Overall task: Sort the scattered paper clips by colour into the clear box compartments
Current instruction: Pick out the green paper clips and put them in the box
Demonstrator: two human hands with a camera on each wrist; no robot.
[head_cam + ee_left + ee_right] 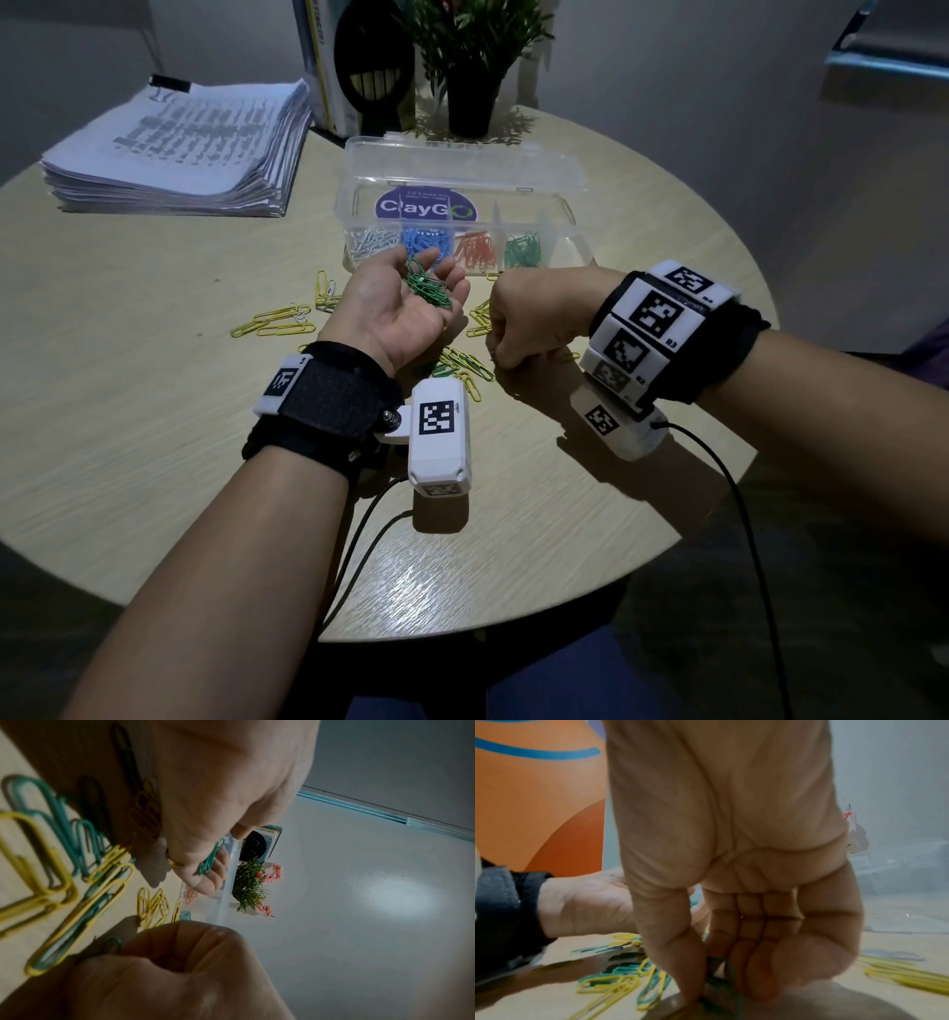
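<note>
Loosely heaped green paper clips, glossy, thin-wired, tangled.

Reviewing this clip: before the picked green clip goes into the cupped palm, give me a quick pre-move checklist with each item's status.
1. Right hand pinches a green clip at the table: ok.
2. Left hand palm up, cupping a pile of green clips: ok.
3. Clear box lid open: ok.
4. Green compartment holds only green: ok, as far as the head view shows.
5. Only one clip pinched: cannot tell, fingers hide it.
6. Greens left among the yellow clips: not ok, some remain.
</note>
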